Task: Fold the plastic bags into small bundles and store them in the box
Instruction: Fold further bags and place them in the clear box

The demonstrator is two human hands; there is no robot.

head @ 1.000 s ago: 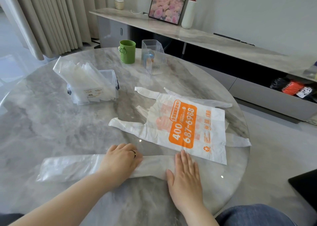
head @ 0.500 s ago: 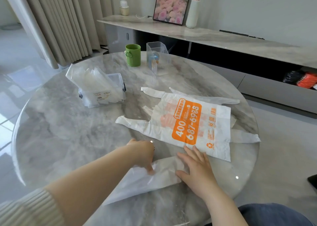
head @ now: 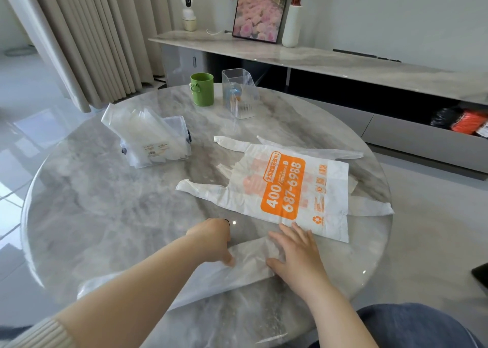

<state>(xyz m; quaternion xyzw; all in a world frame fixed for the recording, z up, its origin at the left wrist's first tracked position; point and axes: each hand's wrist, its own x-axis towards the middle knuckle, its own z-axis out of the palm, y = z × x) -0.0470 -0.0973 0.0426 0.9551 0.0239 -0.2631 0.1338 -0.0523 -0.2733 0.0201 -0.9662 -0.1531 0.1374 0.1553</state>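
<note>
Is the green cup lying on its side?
No, the green cup stands upright on the table, next to the clear ribbed holder.

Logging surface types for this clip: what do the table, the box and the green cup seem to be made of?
The table: grey-veined marble or a stone-look slab, glossy; it mirrors window light. The box: clear rigid plastic; the folded bags show through its walls. The green cup: smooth, fairly matte green, plastic or ceramic; cannot tell which.
</note>
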